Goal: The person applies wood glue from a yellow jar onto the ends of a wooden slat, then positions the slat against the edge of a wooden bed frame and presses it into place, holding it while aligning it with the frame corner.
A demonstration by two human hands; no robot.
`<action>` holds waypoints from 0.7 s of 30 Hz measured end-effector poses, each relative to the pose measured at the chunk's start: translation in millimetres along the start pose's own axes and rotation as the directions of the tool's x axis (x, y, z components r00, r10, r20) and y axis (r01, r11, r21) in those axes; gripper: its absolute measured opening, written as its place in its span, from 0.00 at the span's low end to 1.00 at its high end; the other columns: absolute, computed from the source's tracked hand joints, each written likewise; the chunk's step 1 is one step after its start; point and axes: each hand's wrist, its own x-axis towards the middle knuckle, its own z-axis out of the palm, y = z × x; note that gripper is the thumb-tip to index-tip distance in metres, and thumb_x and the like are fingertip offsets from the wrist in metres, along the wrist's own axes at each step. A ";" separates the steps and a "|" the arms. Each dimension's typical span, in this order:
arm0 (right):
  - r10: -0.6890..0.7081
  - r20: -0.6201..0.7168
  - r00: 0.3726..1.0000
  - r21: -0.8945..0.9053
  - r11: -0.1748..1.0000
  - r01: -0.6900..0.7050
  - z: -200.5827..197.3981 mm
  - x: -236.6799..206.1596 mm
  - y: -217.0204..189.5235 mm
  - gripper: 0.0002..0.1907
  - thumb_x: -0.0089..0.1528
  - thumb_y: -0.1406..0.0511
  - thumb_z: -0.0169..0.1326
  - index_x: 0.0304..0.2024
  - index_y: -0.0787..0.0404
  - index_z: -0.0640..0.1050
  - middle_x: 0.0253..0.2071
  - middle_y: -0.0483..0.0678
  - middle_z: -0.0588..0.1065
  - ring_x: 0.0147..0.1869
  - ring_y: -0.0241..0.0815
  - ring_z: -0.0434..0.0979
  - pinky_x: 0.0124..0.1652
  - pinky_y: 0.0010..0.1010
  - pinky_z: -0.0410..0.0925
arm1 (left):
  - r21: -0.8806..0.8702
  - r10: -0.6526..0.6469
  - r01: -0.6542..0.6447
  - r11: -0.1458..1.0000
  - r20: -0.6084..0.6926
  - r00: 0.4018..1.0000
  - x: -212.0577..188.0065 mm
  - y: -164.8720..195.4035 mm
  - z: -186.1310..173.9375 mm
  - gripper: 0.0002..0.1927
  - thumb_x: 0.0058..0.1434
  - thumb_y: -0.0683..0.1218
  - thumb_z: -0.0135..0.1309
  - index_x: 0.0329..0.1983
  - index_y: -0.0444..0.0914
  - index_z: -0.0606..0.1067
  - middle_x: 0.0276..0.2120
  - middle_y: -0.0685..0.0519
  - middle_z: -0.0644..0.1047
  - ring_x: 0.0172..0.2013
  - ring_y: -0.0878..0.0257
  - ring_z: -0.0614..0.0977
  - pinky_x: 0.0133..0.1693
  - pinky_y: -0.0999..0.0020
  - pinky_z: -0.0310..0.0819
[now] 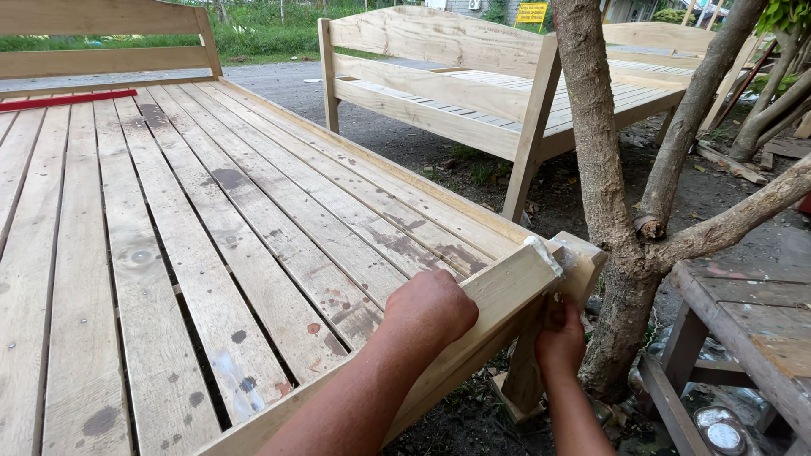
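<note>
The pale wooden end rail (498, 295) of a slatted bed frame sits at the lower centre of the frame, its long axis running from the bottom left up toward the right, where it meets a short corner post (583, 262). A smear of whitish filler (541, 247) sits on the rail's upper end at that joint.

The left hand (432, 306) rests fisted on top of the rail, its grip curled together against the wood; whether it holds anything inside cannot be told. The right hand (559, 338) is below the rail at the corner, fingers closed around the post's underside.

Left of the rail, long unpainted wooden slats (169, 253), stained with dark blotches, run away toward the upper left, with narrow gaps between them. A thin red strip (68, 100) lies across their far end.

Just right of the corner stands a forked grey tree trunk (608, 211), leaving little room there. Beyond, in the upper centre, a second pale wooden bed frame (473, 84) stands on bare ground. A weathered wooden surface (752, 312) fills the lower right.
</note>
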 end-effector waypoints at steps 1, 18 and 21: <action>-0.009 0.009 1.000 -0.123 0.992 0.010 -0.4 0.1 -1.6 0.40 0.55 0.75 0.51 0.69 0.44 0.70 0.56 0.52 0.77 0.60 0.54 0.77 0.56 0.45 0.70 | 0.001 0.001 -0.001 1.000 -0.001 1.000 0.1 0.0 0.0 0.20 0.61 0.47 0.51 0.55 0.37 0.79 0.50 0.44 0.82 0.51 0.52 0.84 0.56 0.56 0.76; 0.233 0.251 0.939 -0.583 0.811 -0.045 9.3 -9.8 2.4 0.54 0.60 0.63 0.56 0.79 0.26 0.42 0.66 0.56 0.67 0.65 0.58 0.73 0.55 0.52 0.69 | 0.014 -0.022 0.022 1.000 0.002 1.000 3.6 0.8 0.8 0.22 0.61 0.48 0.51 0.56 0.36 0.79 0.51 0.43 0.81 0.51 0.51 0.84 0.55 0.55 0.77; 0.202 0.290 0.935 -0.555 0.832 -0.007 8.4 -8.9 5.1 0.55 0.61 0.65 0.54 0.79 0.26 0.38 0.62 0.57 0.71 0.58 0.61 0.77 0.49 0.52 0.72 | 0.011 -0.029 0.029 1.000 0.004 1.000 5.7 0.8 0.2 0.22 0.61 0.48 0.52 0.56 0.36 0.79 0.51 0.43 0.81 0.52 0.51 0.84 0.56 0.55 0.76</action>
